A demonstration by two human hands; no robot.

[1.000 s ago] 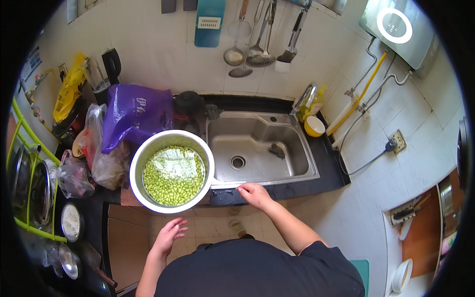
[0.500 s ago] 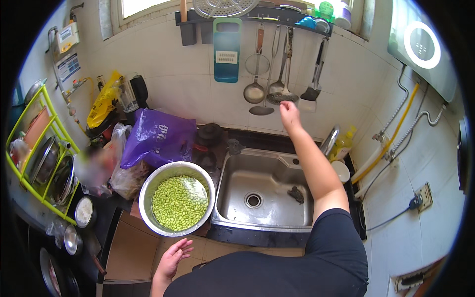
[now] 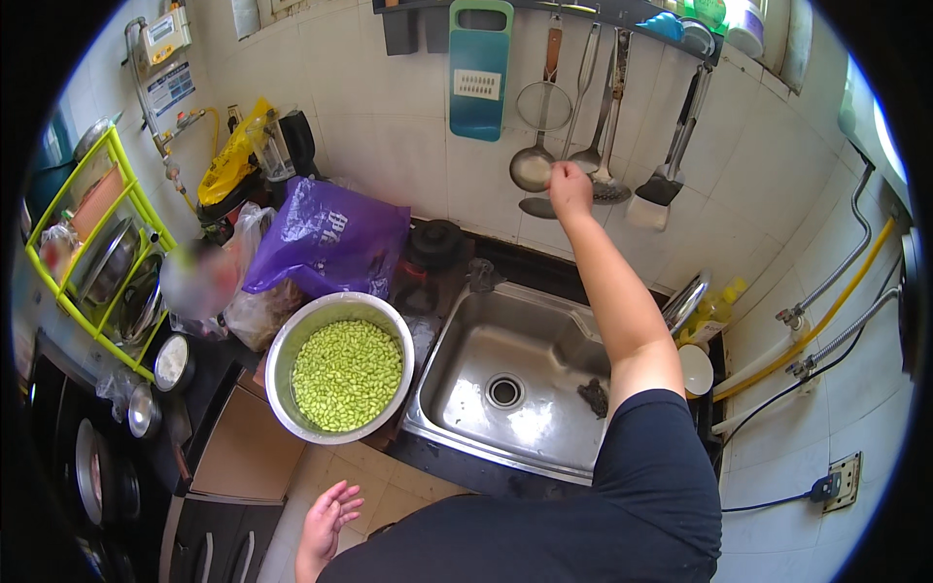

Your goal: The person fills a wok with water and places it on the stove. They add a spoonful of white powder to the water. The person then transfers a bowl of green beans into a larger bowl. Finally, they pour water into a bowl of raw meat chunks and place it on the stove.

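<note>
My right hand [image 3: 571,189] is raised over the sink to the utensils hanging on the wall, its fingers curled closed. It overlaps the edge of a metal ladle [image 3: 533,168] and a flat spoon [image 3: 537,207], and is close to a slotted skimmer [image 3: 610,188]. Whatever those fingers pinch, if anything, is hidden. My left hand [image 3: 328,520] hovers low in front of my body, fingers loosely apart and holding nothing. Beyond it, a wide metal pot [image 3: 282,367] contains many shelled green beans [image 3: 347,376], to the left of the steel sink [image 3: 466,389].
A dark scrap [image 3: 593,397] lies in the sink basin, with the faucet [image 3: 686,303] at its back right. Behind the pot sits a purple bag [image 3: 330,248]. A green dish rack [image 3: 97,243] stands left; a teal grater [image 3: 478,73] and a spatula [image 3: 661,185] hang on the wall.
My right hand has moved from in front of the skimmer leftward to the ladle and flat spoon. My left hand stays low, fingers still apart. The view has shifted and tilted slightly.
</note>
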